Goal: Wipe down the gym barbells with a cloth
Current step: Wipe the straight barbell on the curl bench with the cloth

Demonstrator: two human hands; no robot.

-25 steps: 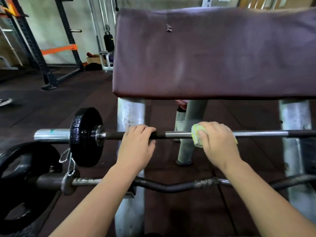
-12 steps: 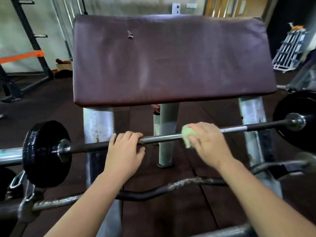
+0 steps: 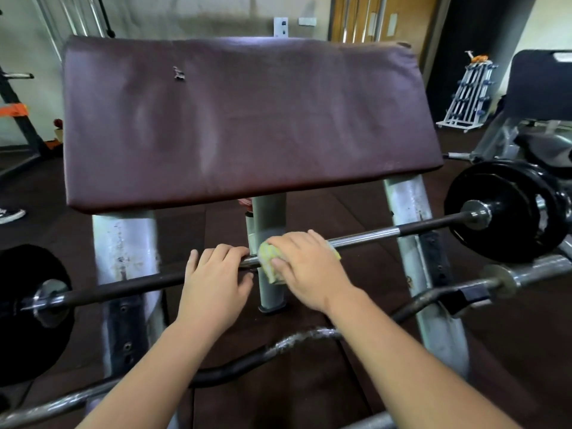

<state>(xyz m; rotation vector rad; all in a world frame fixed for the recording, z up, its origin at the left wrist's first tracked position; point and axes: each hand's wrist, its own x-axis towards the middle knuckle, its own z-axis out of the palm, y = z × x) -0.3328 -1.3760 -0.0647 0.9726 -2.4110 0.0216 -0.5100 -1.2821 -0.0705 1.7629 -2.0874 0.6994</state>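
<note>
the straight barbell (image 3: 371, 235) lies across the grey uprights (image 3: 123, 243) under the maroon pad (image 3: 241, 119). it runs from a black plate (image 3: 21, 267) at 8 o'clock to stacked plates (image 3: 507, 239) at 2 o'clock. the left hand (image 3: 216, 280) curls its fingers over the bar near mid-length. just beside it, at its 3 o'clock, the right hand (image 3: 306, 267) wraps a yellow-green cloth (image 3: 267, 258) tight round the bar. a curl bar (image 3: 278, 345) rests lower, toward 6 o'clock.
</note>
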